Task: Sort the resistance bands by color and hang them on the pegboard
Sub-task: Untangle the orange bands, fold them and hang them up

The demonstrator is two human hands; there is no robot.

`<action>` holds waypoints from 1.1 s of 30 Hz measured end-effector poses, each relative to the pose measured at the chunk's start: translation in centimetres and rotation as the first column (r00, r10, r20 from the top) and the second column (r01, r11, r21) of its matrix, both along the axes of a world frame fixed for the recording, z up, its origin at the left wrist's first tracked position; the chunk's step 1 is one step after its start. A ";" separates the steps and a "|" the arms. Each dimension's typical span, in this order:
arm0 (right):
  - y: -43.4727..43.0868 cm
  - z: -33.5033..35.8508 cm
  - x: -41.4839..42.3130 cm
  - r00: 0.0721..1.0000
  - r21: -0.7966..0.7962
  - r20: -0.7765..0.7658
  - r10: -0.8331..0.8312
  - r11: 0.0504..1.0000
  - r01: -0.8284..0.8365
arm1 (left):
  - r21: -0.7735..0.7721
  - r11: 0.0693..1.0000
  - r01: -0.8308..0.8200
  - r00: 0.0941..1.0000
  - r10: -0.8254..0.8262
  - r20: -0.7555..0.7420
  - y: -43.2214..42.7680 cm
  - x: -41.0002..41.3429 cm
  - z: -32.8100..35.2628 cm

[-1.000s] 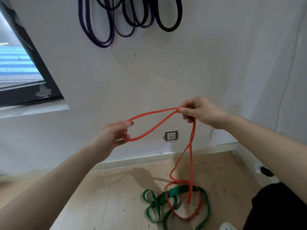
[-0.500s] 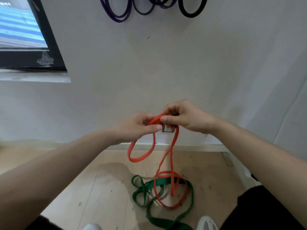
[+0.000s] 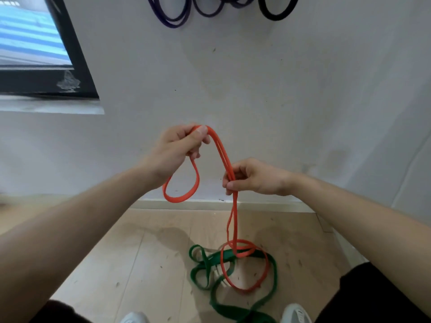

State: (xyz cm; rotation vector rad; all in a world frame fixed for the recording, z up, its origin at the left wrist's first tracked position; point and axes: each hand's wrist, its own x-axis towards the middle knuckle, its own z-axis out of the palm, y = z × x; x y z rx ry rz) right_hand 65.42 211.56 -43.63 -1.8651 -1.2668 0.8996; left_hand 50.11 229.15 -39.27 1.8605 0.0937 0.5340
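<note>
Window (image 3: pixel 35 43), upper left of frame: dark frame, blue-striped view behind, pale smear on the lower bar. No text on it.

Left hand (image 3: pixel 179 150), centre frame: fingers curled, thumb and forefinger pinching the top fold of the orange band (image 3: pixel 180 199). A small loop hangs under this hand.

Purple bands (image 3: pixel 172 19), top centre: already hung on the wall. The pegs or board are cut off by the frame edge.

The orange band runs down and right from the fold as doubled strands to the right hand (image 3: pixel 254 180), a bit lower and right of centre. Its fingers are wrapped round both strands in a closed grip. Below it the strands drop to the floor (image 3: pixel 116 264) and end in coils lying on top of the green band (image 3: pixel 213 261), lower centre. They are touching and look tangled.

Step in hand, my read: gathering the orange band into even loops before hanging it. To do it well:
- Keep the left pinch fixed as the anchor.
- Slide the right hand down the strands and feed each length up to the left hand.
- Lift straight up so the coils come off the green band without dragging it.
- Check for twists before it goes to a peg.

Black band (image 3: pixel 275 16), top, right of the purple ones: hung.

Shoe (image 3: pixel 296 314), bottom right: pale, no logo legible.

No brands, labels or writing readable anywhere.
</note>
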 end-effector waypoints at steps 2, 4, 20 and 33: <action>0.1 -0.7 0.2 1.000 -0.033 -0.011 -0.009 0.999 0.008 | -0.104 0.993 -0.060 0.996 0.066 0.057 0.5 -0.2 0.9; 0.3 -1.1 0.4 1.000 -0.050 -0.022 -0.023 0.999 0.022 | -0.205 0.974 -0.094 0.988 0.117 0.103 1.1 -0.5 1.6; -0.5 4.6 2.3 0.944 0.324 -0.263 -0.201 0.903 0.282 | -0.257 0.931 -0.258 0.965 0.263 -0.016 8.7 -3.1 -0.8; 1.0 9.0 0.2 0.965 0.437 -0.151 -0.215 0.861 0.261 | 0.195 0.981 -0.018 0.845 0.119 -0.521 6.2 -0.3 -4.2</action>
